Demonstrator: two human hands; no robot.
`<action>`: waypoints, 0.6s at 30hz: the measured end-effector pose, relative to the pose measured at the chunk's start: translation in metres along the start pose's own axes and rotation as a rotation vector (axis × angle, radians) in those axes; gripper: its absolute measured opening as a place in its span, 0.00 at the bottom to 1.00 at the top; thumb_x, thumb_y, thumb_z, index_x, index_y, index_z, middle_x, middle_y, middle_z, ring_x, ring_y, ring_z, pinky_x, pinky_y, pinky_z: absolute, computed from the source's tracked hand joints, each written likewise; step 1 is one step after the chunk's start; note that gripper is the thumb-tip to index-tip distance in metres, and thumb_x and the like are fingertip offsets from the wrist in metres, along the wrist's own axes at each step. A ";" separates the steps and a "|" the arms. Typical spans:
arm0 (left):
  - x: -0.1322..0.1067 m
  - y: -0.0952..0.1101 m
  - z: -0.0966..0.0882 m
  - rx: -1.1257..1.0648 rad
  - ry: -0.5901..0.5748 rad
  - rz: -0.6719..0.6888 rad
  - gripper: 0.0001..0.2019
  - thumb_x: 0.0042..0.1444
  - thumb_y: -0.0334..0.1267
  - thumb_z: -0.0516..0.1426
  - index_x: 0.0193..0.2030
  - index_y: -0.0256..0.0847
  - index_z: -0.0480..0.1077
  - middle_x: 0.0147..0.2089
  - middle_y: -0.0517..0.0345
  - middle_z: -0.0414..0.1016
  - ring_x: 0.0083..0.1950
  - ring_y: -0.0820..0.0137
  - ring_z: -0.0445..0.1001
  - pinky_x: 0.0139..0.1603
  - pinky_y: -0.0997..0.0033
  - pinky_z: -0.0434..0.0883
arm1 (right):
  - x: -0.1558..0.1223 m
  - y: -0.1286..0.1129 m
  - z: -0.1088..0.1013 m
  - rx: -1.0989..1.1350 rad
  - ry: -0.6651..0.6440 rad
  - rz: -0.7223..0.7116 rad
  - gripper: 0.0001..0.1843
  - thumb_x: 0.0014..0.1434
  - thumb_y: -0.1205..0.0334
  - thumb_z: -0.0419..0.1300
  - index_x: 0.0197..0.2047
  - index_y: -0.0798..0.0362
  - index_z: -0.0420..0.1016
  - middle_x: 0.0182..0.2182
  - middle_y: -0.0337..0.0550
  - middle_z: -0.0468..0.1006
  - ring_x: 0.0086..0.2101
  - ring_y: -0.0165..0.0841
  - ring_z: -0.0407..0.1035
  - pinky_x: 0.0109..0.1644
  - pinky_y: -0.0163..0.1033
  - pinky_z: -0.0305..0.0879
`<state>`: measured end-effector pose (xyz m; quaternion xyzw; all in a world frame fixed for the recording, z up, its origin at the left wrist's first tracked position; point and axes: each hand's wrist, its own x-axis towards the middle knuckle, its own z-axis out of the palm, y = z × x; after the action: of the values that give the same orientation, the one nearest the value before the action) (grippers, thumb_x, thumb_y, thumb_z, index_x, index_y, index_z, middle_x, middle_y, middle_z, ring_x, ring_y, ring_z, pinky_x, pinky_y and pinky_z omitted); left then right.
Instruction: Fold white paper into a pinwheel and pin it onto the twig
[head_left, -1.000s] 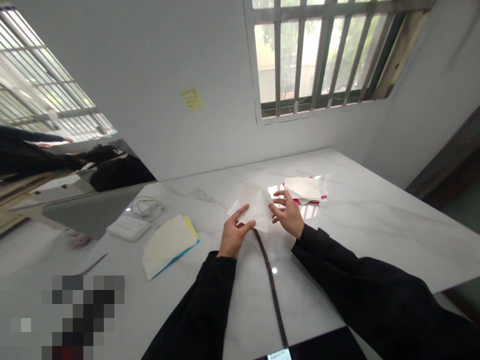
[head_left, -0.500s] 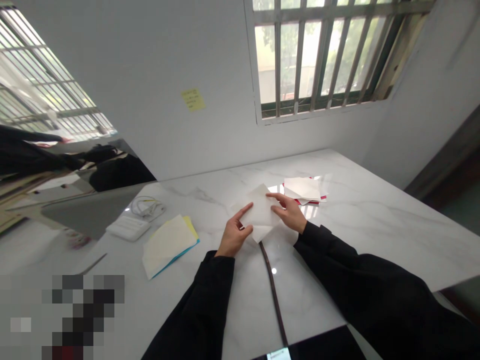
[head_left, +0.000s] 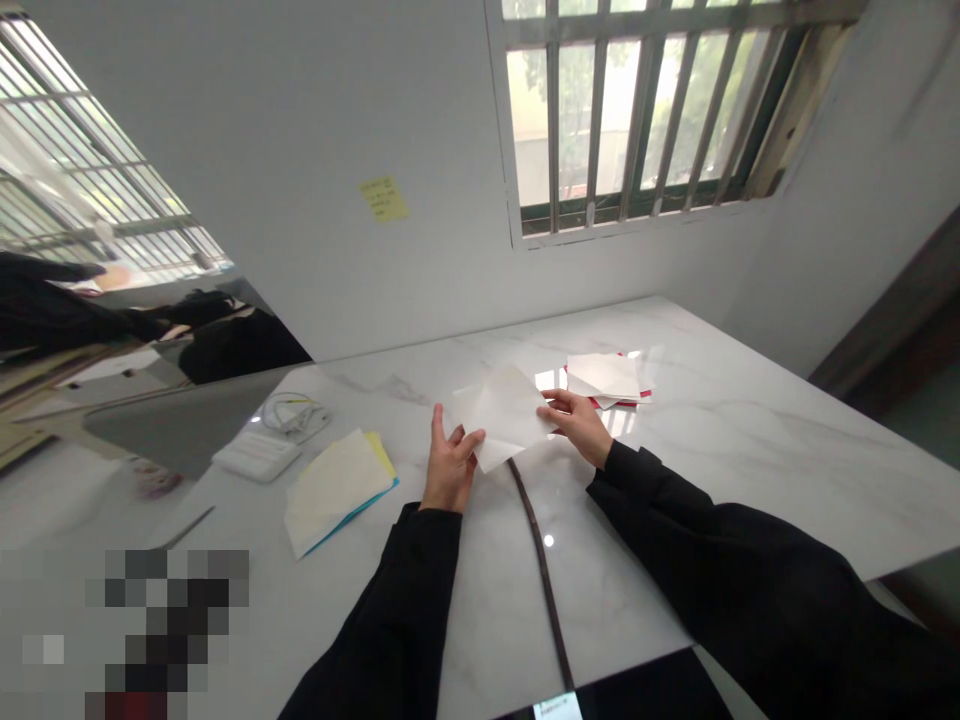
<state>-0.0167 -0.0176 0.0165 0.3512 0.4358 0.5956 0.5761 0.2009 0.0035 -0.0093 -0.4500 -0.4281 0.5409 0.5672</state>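
Observation:
Between my two hands is a sheet of white paper (head_left: 504,418), with a crease or overlapping edge near its lower side. My left hand (head_left: 450,462) pinches its lower left corner between thumb and fingers, the index finger pointing up and away. At the paper's right edge, my right hand (head_left: 576,420) holds it between thumb and fingertips. A thin dark brown stick or strip (head_left: 541,560) runs along the table from beneath the paper toward me. Whether the paper touches the table, I cannot tell.
On the marble-patterned table (head_left: 750,430), a pile of white and red papers (head_left: 604,376) lies right of centre. White, yellow and blue sheets (head_left: 337,490) lie at left, near a white box (head_left: 257,456) and a coiled cable (head_left: 289,412). A yellow note (head_left: 384,199) sticks to the wall.
The paper has turned and shifted slightly left. My left hand has moved left and its index finger has lifted off the sheet; my right fingers have drawn in at the right edge.

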 end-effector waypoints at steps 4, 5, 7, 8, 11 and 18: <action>-0.001 -0.001 -0.001 -0.038 -0.062 -0.117 0.41 0.53 0.35 0.67 0.74 0.41 0.59 0.52 0.48 0.82 0.49 0.60 0.82 0.49 0.63 0.80 | -0.007 0.003 0.008 0.038 -0.075 0.058 0.25 0.47 0.53 0.73 0.47 0.53 0.77 0.35 0.40 0.80 0.32 0.31 0.75 0.31 0.33 0.70; -0.001 -0.001 -0.001 -0.028 -0.099 -0.158 0.35 0.54 0.38 0.66 0.69 0.37 0.66 0.52 0.44 0.82 0.49 0.57 0.82 0.49 0.60 0.80 | -0.008 0.003 0.010 0.007 -0.090 0.052 0.25 0.47 0.52 0.72 0.47 0.53 0.77 0.35 0.40 0.80 0.32 0.31 0.75 0.30 0.32 0.69; 0.000 -0.001 0.002 -0.011 -0.118 -0.189 0.29 0.55 0.42 0.66 0.62 0.32 0.72 0.51 0.39 0.82 0.50 0.52 0.82 0.49 0.55 0.81 | -0.010 0.004 0.012 -0.060 -0.110 0.021 0.23 0.49 0.51 0.71 0.46 0.53 0.77 0.32 0.39 0.79 0.31 0.32 0.74 0.30 0.33 0.69; 0.000 0.001 0.003 -0.005 -0.087 -0.164 0.28 0.56 0.42 0.65 0.62 0.32 0.72 0.52 0.37 0.81 0.52 0.51 0.82 0.49 0.54 0.81 | -0.010 0.005 0.012 -0.084 -0.118 0.000 0.23 0.50 0.50 0.71 0.46 0.53 0.77 0.31 0.39 0.79 0.31 0.31 0.74 0.30 0.33 0.69; 0.001 0.021 -0.002 0.072 0.157 0.075 0.29 0.61 0.43 0.59 0.68 0.39 0.67 0.61 0.41 0.77 0.60 0.51 0.78 0.56 0.51 0.78 | -0.007 0.005 0.008 -0.127 -0.131 -0.073 0.24 0.54 0.49 0.67 0.49 0.53 0.77 0.30 0.39 0.79 0.29 0.30 0.72 0.32 0.34 0.69; -0.016 0.098 -0.082 1.109 0.611 1.096 0.31 0.66 0.38 0.48 0.76 0.34 0.57 0.80 0.49 0.51 0.79 0.56 0.50 0.78 0.51 0.49 | 0.004 0.009 -0.002 -0.308 -0.072 -0.199 0.20 0.55 0.56 0.63 0.50 0.54 0.78 0.31 0.39 0.80 0.29 0.30 0.71 0.34 0.35 0.68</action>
<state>-0.1281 -0.0386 0.0773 0.5690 0.5702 0.5597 -0.1946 0.2008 0.0075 -0.0188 -0.4675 -0.5682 0.4258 0.5266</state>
